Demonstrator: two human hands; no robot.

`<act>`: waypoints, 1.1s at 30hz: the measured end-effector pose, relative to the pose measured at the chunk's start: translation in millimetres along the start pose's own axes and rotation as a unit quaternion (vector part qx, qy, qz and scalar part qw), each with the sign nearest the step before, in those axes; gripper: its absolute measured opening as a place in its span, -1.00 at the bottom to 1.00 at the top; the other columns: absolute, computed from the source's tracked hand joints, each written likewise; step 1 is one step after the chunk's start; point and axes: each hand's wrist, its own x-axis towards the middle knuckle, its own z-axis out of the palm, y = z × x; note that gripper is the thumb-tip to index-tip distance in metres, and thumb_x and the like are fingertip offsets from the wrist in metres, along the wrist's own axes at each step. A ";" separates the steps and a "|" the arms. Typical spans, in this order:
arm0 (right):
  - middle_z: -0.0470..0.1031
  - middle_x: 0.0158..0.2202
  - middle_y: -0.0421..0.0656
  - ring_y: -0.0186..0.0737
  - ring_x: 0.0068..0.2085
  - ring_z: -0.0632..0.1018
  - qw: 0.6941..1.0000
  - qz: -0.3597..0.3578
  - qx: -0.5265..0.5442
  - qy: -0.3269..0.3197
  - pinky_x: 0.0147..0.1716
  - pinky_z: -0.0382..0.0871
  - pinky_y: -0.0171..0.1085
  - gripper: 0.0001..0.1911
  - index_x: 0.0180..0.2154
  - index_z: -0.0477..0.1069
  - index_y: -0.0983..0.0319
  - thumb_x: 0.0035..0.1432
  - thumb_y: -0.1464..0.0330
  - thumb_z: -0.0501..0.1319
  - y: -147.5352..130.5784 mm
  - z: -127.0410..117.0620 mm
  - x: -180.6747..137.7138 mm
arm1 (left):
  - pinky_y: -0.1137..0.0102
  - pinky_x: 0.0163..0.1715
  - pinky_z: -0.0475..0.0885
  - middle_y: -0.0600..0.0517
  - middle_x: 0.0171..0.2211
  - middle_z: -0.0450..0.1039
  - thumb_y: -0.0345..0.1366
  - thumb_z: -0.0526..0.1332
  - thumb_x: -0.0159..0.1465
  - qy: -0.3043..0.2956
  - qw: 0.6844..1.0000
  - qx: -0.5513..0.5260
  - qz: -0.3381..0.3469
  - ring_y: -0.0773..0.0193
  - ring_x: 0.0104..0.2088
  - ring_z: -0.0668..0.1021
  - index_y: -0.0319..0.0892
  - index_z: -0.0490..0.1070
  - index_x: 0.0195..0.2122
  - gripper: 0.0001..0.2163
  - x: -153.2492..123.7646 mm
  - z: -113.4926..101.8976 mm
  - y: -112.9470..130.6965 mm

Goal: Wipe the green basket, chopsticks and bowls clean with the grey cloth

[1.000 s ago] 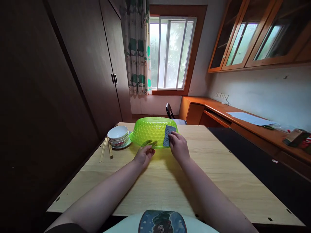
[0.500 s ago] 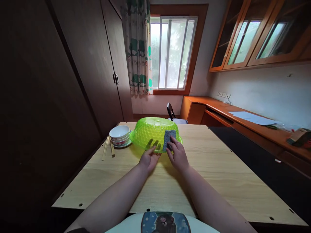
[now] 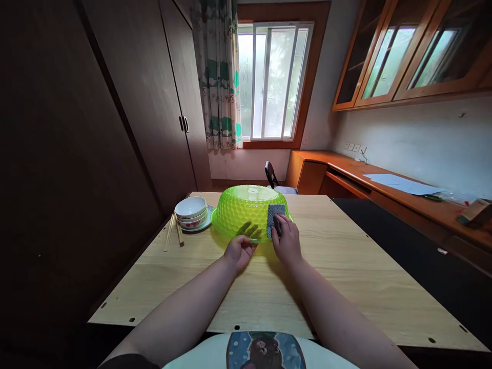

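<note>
A translucent green plastic basin (image 3: 246, 210) lies upside down on the light wooden table (image 3: 346, 277). My left hand (image 3: 239, 251) grips its near rim, with the fingers tucked under the edge and showing through the plastic. My right hand (image 3: 286, 240) presses a small grey cloth (image 3: 274, 218) against the basin's outer wall on the right side.
A stack of white bowls on a plate (image 3: 191, 211) and a pair of chopsticks (image 3: 173, 230) lie left of the basin. A dark wardrobe (image 3: 115, 128) stands left of the table. A long wooden desk (image 3: 403, 200) with papers runs along the right wall. A chair (image 3: 271, 177) stands behind the table.
My right hand with the cloth has slid a little along the basin's wall. My left hand stays on the rim. The camera has shifted slightly.
</note>
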 end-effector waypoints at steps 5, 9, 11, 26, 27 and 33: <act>0.43 -0.16 0.01 -0.05 -0.12 0.45 0.999 -0.010 0.009 -0.036 -0.10 0.39 -0.03 -0.51 0.21 0.23 0.22 0.26 0.34 0.03 -2.9 -3.1 0.6 | 0.40 -0.21 0.52 -0.07 -0.13 0.55 -0.66 0.06 -0.07 -0.009 1.000 0.002 -0.009 0.25 -0.22 0.62 -0.14 0.35 0.09 -0.35 0.0 -1.4 -0.6; 0.45 -0.18 0.00 -0.05 -0.14 0.46 0.996 -0.045 0.015 -0.072 -0.11 0.40 -0.05 -0.50 0.23 0.22 0.20 0.28 0.27 0.05 -5.2 -4.8 0.7 | 0.39 -0.22 0.52 -0.06 -0.14 0.55 -0.64 0.07 -0.06 -0.013 1.000 -0.002 -0.003 0.24 -0.20 0.62 -0.13 0.35 0.08 -0.36 0.3 -2.6 -1.4; 0.46 -0.20 -0.01 -0.06 -0.15 0.47 0.996 -0.050 0.015 -0.076 -0.11 0.39 -0.05 -0.52 0.21 0.25 0.20 0.28 0.27 0.05 -4.1 -4.7 1.1 | 0.39 -0.22 0.52 -0.06 -0.15 0.56 -0.64 0.07 -0.06 -0.014 1.000 -0.004 0.000 0.24 -0.19 0.62 -0.13 0.36 0.08 -0.37 -0.1 -2.7 -1.2; 0.47 -0.26 -0.08 -0.12 -0.21 0.48 0.997 -0.032 0.041 -0.061 -0.14 0.39 -0.10 -0.57 0.16 0.34 0.11 0.28 0.27 0.08 4.1 -5.3 3.5 | 0.38 -0.23 0.52 -0.06 -0.16 0.56 -0.62 0.06 -0.09 0.006 1.000 0.000 0.007 0.23 -0.21 0.62 -0.13 0.37 0.06 -0.37 1.3 -4.0 1.0; 0.47 -0.26 -0.08 -0.13 -0.21 0.48 0.996 -0.042 0.041 -0.068 -0.14 0.39 -0.10 -0.58 0.15 0.35 0.10 0.28 0.27 0.08 3.1 -5.4 3.0 | 0.39 -0.24 0.52 -0.06 -0.16 0.56 -0.62 0.06 -0.09 0.005 1.000 0.000 0.006 0.23 -0.21 0.62 -0.14 0.37 0.05 -0.37 1.4 -3.9 0.9; 0.47 -0.22 -0.05 -0.10 -0.17 0.47 0.998 0.031 0.048 -0.016 -0.12 0.40 -0.07 -0.58 0.14 0.36 0.14 0.28 0.27 0.05 14.2 -2.8 6.3 | 0.39 -0.21 0.50 -0.08 -0.17 0.56 -0.61 0.08 -0.09 -0.004 1.000 0.003 0.002 0.22 -0.18 0.62 -0.19 0.41 -0.05 -0.47 2.0 -7.1 0.4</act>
